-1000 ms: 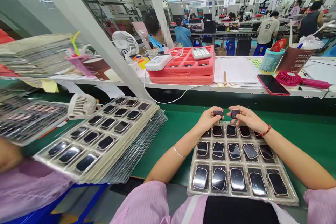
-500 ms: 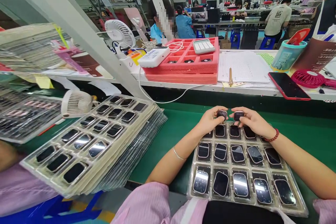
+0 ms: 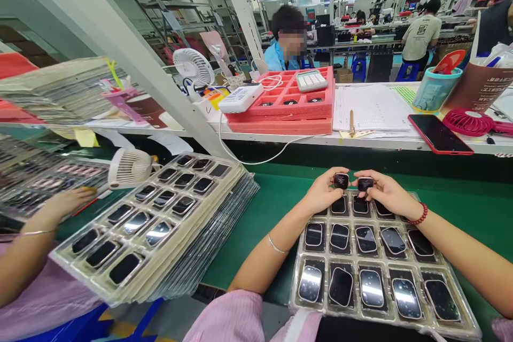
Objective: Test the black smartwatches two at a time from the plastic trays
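At the far edge of the tray, head view: two small dark-screened units are up in the person's fingers, side by side with a gap between them, screens turned toward the wearer.
Left hand: the left hand (image 3: 324, 192) grasps the left unit (image 3: 341, 181) between thumb and fingers; a hold on the rim suits it best, with the pads off the glass.
Right hand: the right hand (image 3: 385, 192) pinches the right unit (image 3: 365, 184), thumb at its lower edge; a light squeeze should do, since pressing harder could smudge the screen or let it skid.
Screens: both show small pale marks, too fine to read (a slight tilt away from the ceiling lights would probably cut the glare).
Tray: the tray (image 3: 327, 278) lies on the green tabletop (image 3: 276, 181), its pockets holding more such units, several askew; a straight lift or set-down by the edges would spare the neighbours a scrape.
Forearms: they reach along both sides of the tray, the red bead bracelet (image 3: 419, 215) close above it; the wrist is best held high enough that the beads touch no glass.
Tray stack: the leaning stack (image 3: 216, 224) stands to the left, well apart from both hands; elbows should give it room.
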The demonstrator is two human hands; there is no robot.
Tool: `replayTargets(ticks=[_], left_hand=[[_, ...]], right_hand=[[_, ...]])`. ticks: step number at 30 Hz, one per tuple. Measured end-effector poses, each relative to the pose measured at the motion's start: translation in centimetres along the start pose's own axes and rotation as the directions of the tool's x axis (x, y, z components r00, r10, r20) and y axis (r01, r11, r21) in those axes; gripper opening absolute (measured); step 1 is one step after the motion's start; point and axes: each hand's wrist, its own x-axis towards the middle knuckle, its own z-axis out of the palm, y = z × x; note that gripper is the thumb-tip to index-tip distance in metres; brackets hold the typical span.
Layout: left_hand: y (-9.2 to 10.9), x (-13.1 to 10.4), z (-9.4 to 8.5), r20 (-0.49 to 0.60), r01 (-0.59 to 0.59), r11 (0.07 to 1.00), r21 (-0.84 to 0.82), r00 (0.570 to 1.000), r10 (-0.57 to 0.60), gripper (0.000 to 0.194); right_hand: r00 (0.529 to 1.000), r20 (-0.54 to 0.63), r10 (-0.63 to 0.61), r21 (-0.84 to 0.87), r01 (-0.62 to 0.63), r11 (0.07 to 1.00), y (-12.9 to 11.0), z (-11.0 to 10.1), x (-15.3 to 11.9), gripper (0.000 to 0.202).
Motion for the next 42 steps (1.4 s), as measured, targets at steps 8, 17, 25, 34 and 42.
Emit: replayTargets(ticks=[8, 17, 25, 34, 42], left_hand=[[-0.22, 0.16, -0.04, 0.002, 0.019, 0.995, -0.100, 1.000, -0.018, 0.037], [-0.01, 0.00, -0.18, 0.019, 0.005, 1.000, 0.013, 1.000, -0.005, 0.050], [-0.07, -0.10, -0.06, 0.031, 0.017, 1.000, -0.025, 0.999, -0.016, 0.053], [-0.26, -0.10, 0.07, -0.008, 0.046, 0.993, -0.105, 0.999, -0.047, 0.047], [-0.28, -0.10, 0.00, -0.015, 0.018, 1.000, -0.007, 1.000, -0.018, 0.046]], right_hand=[[1.000, 0.020, -0.018, -0.001, 0.018, 1.000, 0.09, 0.03, -0.11, 0.041], [0.998, 0.047, -0.051, 0.022, 0.050, 0.999, 0.08, -0.03, -0.12, 0.053], [0.999, 0.009, -0.052, -0.029, 0.052, 0.998, 0.43, 0.08, -0.16, 0.049], [0.996, -0.024, -0.083, -0.013, 0.083, 0.997, 0.55, 0.02, -0.09, 0.041], [0.996, -0.009, -0.094, 0.008, 0.094, 0.996, 0.14, 0.12, -0.18, 0.046]])
